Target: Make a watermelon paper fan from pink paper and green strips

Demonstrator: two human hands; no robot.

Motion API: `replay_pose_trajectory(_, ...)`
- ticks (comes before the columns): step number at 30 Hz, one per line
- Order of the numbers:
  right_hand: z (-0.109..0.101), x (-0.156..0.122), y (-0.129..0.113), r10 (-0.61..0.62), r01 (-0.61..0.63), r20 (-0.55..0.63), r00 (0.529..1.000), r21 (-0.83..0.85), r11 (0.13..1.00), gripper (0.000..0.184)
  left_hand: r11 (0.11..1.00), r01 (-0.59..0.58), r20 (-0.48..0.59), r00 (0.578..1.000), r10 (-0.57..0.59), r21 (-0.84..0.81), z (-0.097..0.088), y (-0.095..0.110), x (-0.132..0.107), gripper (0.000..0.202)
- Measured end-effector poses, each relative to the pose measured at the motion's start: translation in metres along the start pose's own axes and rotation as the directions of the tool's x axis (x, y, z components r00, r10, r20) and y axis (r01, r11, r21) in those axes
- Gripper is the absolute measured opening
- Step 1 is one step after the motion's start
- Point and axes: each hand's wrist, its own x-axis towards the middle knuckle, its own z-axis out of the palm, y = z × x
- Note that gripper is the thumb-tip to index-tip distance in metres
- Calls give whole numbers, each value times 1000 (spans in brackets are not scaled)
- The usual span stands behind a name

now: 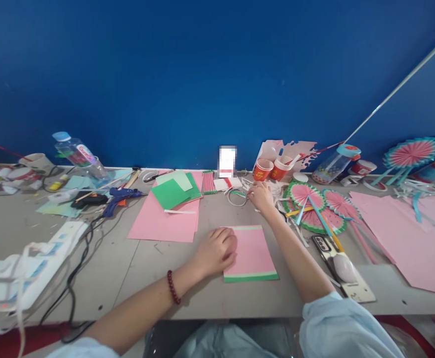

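My left hand (217,251) rests on the left side of a pink paper sheet (250,251) that has light and dark green bands along its ends. Its fingers lie bent over the paper without gripping it. Further back, my right hand (261,197) is among small items in front of the red paper cups (263,170). Its fingers are curled together, and whatever is between them is too small to make out. A looped grey cable (236,199) lies beside those fingers. White paper strips (277,191) are heaped just to its right.
Green sheets (170,194) top pink paper (153,219) at left. Behind are a pleated strip (209,182) and a lit screen (227,161). A blue glue gun (122,198) and power strip (49,263) lie left; paper fans (306,196), a phone (359,286) and mouse (344,267) lie right.
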Motion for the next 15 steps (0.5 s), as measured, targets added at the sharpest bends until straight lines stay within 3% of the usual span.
replay_pose_trajectory(5, -2, -1, -5, -17, 17, -18, 1000, 15, 1000, 22, 1000, -18, -20, 1000, 17, -16, 1, -1, 0, 32)
replay_pose_trajectory(8, -4, -3, -10, -145, 146, -13, 989, 63, 987, 33, 999, -17, -28, 999, 16, -31, 1, -4, 0, 29)
replay_pose_trajectory(11, -5, -5, -13, -268, 259, 44, 962, 151, 954, 31, 999, -20, -47, 999, 17, -50, 2, -7, 1, 29)
replay_pose_trajectory(15, -5, -5, -12, -315, 275, 147, 937, 245, 930, 27, 996, -11, -79, 997, 4, -91, 2, -11, 3, 32)
